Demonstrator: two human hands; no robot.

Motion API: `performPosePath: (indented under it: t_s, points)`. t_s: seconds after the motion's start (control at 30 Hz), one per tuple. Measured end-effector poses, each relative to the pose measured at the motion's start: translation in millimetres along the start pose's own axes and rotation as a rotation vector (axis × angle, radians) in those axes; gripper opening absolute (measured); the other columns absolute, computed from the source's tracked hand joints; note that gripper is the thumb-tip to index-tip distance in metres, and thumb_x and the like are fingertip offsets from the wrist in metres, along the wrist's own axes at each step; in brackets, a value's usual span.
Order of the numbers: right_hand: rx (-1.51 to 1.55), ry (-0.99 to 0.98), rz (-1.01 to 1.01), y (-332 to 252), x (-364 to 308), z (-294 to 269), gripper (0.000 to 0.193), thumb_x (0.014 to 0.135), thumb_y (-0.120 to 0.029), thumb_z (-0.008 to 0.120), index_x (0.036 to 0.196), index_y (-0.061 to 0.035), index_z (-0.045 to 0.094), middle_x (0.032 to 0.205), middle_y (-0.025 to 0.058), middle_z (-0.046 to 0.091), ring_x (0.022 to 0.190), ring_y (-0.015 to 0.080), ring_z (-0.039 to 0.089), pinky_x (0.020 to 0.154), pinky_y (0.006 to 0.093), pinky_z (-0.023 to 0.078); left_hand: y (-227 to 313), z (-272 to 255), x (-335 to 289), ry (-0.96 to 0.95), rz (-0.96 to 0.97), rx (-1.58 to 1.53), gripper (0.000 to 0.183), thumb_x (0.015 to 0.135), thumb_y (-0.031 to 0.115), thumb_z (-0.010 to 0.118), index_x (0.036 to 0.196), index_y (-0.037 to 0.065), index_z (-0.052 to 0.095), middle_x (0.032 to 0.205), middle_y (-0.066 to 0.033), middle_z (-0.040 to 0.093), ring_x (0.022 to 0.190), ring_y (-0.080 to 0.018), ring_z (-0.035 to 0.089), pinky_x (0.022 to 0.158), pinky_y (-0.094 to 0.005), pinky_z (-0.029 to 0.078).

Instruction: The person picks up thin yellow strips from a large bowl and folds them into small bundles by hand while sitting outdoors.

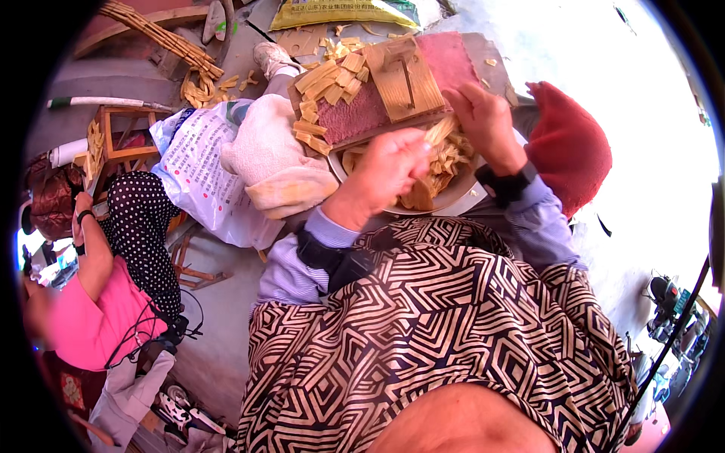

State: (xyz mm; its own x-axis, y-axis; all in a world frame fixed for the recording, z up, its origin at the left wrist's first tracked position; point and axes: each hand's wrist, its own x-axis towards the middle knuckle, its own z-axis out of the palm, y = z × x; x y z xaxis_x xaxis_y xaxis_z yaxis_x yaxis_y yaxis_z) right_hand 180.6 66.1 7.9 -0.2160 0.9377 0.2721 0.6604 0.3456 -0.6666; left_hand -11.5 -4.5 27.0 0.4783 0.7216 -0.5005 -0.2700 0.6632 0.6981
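Observation:
My left hand (pixel 384 172) is closed with its fingertips on a pale yellow flat strip (pixel 439 131), like dried husk or peeled plant. Close by on the right, my right hand (pixel 489 124) has its fingers bent together near the strip's other end; what they hold is hidden. Both hands are over a white basin (pixel 462 205) holding several crumpled strips (pixel 449 162). Just beyond the basin lies a board covered in reddish cloth (pixel 341 121). On it sit a wooden block (pixel 419 94) with a thin dark slot or blade, and a pile of short flat strips (pixel 331 79).
A pale pink towel (pixel 264 143) and red cloth (pixel 570 147) flank the basin. To the left are a printed plastic bag (pixel 202 162), a wooden stool frame (pixel 124 124) and another person in pink (pixel 94 313). Bundled sticks (pixel 162 38) and a yellow sack (pixel 343 13) lie beyond.

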Motion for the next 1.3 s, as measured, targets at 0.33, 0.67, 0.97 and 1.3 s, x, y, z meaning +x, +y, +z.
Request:
performPosePath:
  t_s: [0.33,0.67,0.97,1.3]
  points:
    - [1.050,-0.411,0.546,-34.7,-28.2,-3.7,0.023,0.091,-0.022,0.063,0.096,0.0004,0.070,0.062,-0.0044,0.055,0.052,0.0039,0.045,0.048,0.0204,0.035,-21.9,-0.9,39.7,0.184,0.411,0.143,0.018,0.094,0.017,0.053,0.096,0.004,0.065,0.070,0.0040,0.054,0.062,-0.0012,0.044,0.052,-0.0166,0.034]
    - [0.017,-0.016,-0.013,-37.0,-28.9,-4.9,0.017,0.090,-0.012,0.060,0.101,-0.0043,0.070,0.066,0.0115,0.063,0.051,0.0147,0.061,0.049,0.0277,0.047,-10.1,14.6,25.5,-0.039,0.287,0.047,0.016,0.093,0.010,0.052,0.107,0.007,0.057,0.079,0.0029,0.053,0.057,-0.0002,0.038,0.049,-0.0145,0.030]
    - [0.472,-0.337,0.422,-11.8,-42.2,8.1,0.027,0.091,-0.031,0.061,0.094,-0.0054,0.069,0.075,0.0074,0.068,0.065,0.0236,0.065,0.059,0.0330,0.049,-10.1,4.3,25.7,0.460,0.907,1.421,0.027,0.081,0.003,0.060,0.107,0.004,0.061,0.090,-0.0074,0.066,0.078,-0.0301,0.060,0.069,-0.0368,0.050]
    - [1.430,-0.440,0.683,-1.7,-57.4,20.0,0.019,0.090,-0.015,0.060,0.102,-0.0012,0.066,0.113,0.0042,0.060,0.100,0.0152,0.058,0.089,0.0287,0.045,-19.0,12.9,18.4,0.303,0.910,0.911,0.026,0.088,0.010,0.059,0.111,-0.001,0.060,0.108,-0.0154,0.063,0.094,-0.0295,0.062,0.083,-0.0345,0.049]
